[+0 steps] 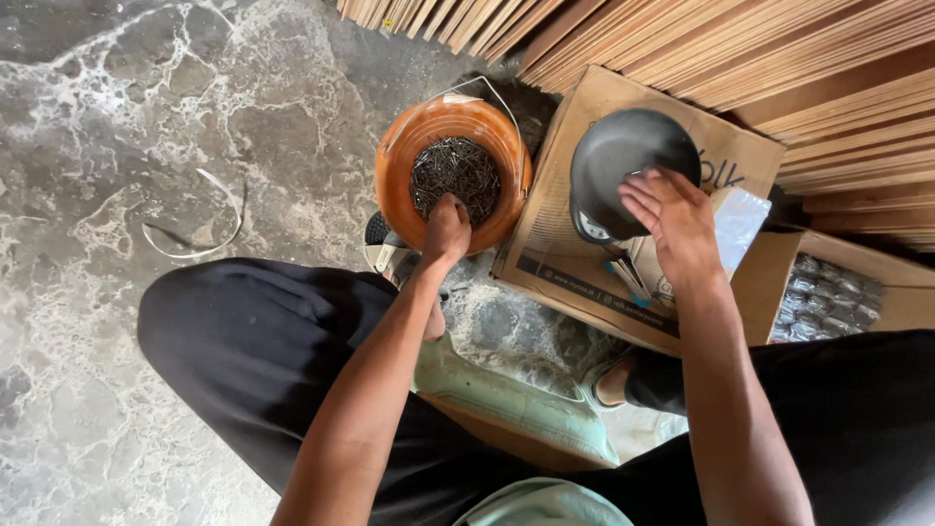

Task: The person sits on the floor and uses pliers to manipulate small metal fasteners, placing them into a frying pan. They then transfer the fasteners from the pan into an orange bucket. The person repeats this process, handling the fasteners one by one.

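Two hands are out in front, both arms stretched forward over black-trousered knees. Left hand dips straight down into the orange bucket, fingers curled and buried among the nails; whether it grips any I cannot tell, the fingertips are hidden. Right hand hovers flat and wide open, fingers spread, palm down, just over the near rim of the dark bowl, holding nothing that shows.

That bowl sits on a flattened cardboard box, which lies right against the bucket's right side. Stacked wooden strips wall off the whole far edge of the floor, so room is tight behind both containers. A second open carton crowds in at the right, packed with small shiny pieces too small to make out, and a clear plastic bag lies beside the right wrist.

Open marbled floor spreads wide to the left, with only a loose curved strap lying on it. The bucket holds a dense dark heap of nails, its wire handle folded back.
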